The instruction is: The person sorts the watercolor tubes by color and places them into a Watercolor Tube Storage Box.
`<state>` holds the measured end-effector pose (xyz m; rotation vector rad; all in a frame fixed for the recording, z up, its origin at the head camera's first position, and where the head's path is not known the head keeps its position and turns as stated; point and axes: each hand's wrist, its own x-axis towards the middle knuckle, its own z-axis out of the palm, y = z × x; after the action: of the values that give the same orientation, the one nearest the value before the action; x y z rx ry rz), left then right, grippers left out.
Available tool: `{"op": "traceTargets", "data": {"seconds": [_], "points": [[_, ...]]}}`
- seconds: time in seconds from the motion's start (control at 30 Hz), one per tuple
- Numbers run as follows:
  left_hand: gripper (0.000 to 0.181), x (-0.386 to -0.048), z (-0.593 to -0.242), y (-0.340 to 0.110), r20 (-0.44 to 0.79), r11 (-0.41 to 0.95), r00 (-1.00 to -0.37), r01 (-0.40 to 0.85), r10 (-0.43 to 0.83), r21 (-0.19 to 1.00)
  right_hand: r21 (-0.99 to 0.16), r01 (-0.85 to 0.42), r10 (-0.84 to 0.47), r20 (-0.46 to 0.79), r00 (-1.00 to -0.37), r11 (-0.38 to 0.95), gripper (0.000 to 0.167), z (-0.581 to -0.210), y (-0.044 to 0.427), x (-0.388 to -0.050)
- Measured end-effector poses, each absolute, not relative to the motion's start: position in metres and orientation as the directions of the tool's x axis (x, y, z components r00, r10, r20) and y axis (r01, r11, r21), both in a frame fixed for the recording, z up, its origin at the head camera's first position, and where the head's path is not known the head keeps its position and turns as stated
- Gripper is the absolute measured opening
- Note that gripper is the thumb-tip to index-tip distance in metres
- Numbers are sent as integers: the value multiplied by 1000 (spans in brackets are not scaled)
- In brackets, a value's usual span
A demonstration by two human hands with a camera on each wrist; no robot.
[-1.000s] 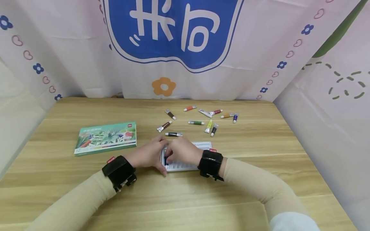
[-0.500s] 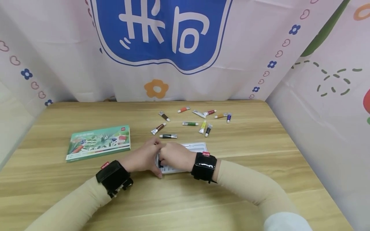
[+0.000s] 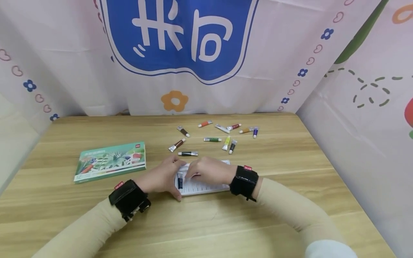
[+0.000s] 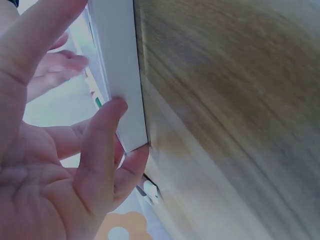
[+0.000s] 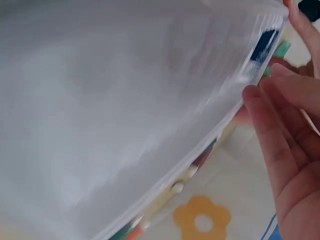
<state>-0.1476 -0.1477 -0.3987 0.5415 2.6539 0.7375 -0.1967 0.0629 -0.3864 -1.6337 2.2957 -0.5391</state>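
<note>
My left hand [image 3: 161, 176] spans the left end of a white plastic tray [image 3: 209, 188], gripping it between the thumb at the near corner and fingers at the far corner. The left wrist view shows its fingers against the tray's side wall [image 4: 117, 60]. Inside the tray's leftmost slot lies a dark blue paint tube [image 3: 180, 182]. Just right of that tube, my right hand [image 3: 209, 171] is over the tray, its fingers loosely bent with nothing seen between them. Its fingertips are near the tray's rim in the right wrist view, where the blue tube [image 5: 265, 45] also shows.
Several loose paint tubes lie behind the tray, among them a dark green one [image 3: 188, 153], a green one [image 3: 212, 139], a yellow one [image 3: 226, 143] and an orange one [image 3: 205, 124]. A green illustrated box [image 3: 111, 163] lies left. A printed curtain [image 3: 135, 96] hangs behind the table.
My right hand has drawn back rightward from the tray's left end, and the blue tube in the slot is now uncovered. The left hand keeps its hold. The head view has shifted slightly.
</note>
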Motion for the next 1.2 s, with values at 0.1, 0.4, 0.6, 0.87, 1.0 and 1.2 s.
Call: {"op": "traceTargets", "data": {"seconds": [0.1, 0.4, 0.6, 0.87, 1.0, 1.2], "points": [[113, -147, -400, -150, -211, 802, -876, 268, 433, 534, -482, -806, -917, 12, -398, 343, 20, -383, 79, -211], [119, -151, -400, -150, -231, 822, -884, 244, 407, 514, -515, -530, -629, -24, -777, 673, 7, -386, 136, -272], [117, -149, -397, -144, -257, 824, -879, 224, 401, 521, -695, -102, -334, -206, -920, 711, 9, -393, 162, -291], [118, -147, -397, -143, -258, 820, -881, 213, 397, 532, -711, 71, -232, -320, -919, 700, 28, -398, 163, -294], [118, -148, -398, -143, -255, 820, -879, 223, 402, 527, -708, 95, -225, -345, -911, 700, 31, -399, 159, -296], [119, -148, -400, -144, -253, 823, -881, 225, 400, 521, -727, 99, -241, -349, -906, 679, 29, -397, 150, -296]]}}
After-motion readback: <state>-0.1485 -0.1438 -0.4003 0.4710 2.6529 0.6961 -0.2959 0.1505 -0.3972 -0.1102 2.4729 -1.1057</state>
